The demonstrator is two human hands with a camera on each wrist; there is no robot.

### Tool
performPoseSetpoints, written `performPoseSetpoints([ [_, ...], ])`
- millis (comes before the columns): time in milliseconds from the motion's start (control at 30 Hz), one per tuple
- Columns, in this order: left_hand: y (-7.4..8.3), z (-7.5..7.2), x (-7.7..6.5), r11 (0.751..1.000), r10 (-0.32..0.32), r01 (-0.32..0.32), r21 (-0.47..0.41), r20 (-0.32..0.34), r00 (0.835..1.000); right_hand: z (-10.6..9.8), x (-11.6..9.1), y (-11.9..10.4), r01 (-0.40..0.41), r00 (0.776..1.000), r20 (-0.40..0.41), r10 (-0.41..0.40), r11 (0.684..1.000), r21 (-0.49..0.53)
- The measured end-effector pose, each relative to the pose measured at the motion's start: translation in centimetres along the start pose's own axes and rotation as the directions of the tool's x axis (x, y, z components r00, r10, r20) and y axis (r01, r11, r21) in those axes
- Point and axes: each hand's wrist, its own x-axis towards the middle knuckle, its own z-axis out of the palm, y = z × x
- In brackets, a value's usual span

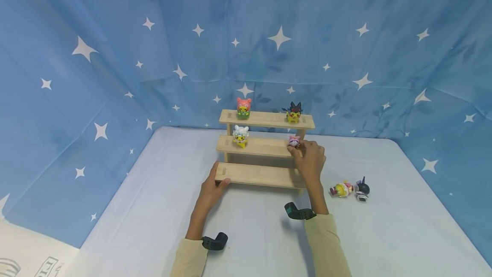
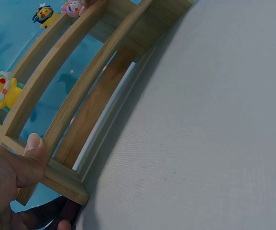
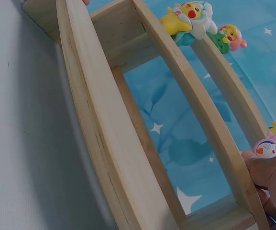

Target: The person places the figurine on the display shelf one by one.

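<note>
A three-step wooden display shelf (image 1: 261,175) stands on the white-covered table. My left hand (image 1: 209,192) grips the left end of its lowest step, thumb at the front edge in the left wrist view. At the right end of the middle step, my right hand (image 1: 311,160) pinches a small pink-hooded figurine (image 3: 267,148), which is partly hidden by the fingers. A white-hooded yellow figurine (image 1: 240,136) stands at the left of that same step. On the top step are a pink-and-green hooded figurine (image 1: 244,108) at left and a black-eared yellow figurine (image 1: 294,113) at right.
To the right of the shelf, a yellow-and-pink figurine (image 1: 341,189) and a black-and-white figurine (image 1: 362,189) lie on the table (image 1: 384,234). A blue star-patterned curtain (image 1: 253,54) hangs behind the shelf and along both sides.
</note>
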Motion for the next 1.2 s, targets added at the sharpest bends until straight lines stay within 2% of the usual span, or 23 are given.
performPoseSetpoints([
  [467,0.06,0.01,-0.01,1.000,-0.005,0.005,-0.013,0.002,1.000,-0.22,-0.06,-0.22,-0.011,1.000,0.029,0.011,1.000,-0.024],
  [767,-0.03,-0.03,-0.09,1.000,-0.007,0.007,-0.018,0.001,1.000,-0.41,-0.13,-0.31,-0.026,0.998,0.049,0.026,1.000,-0.004],
  [1200,0.07,-0.07,-0.17,1.000,0.006,-0.006,0.001,0.007,1.000,-0.33,-0.05,-0.17,-0.017,0.999,0.040,0.017,1.000,-0.012],
])
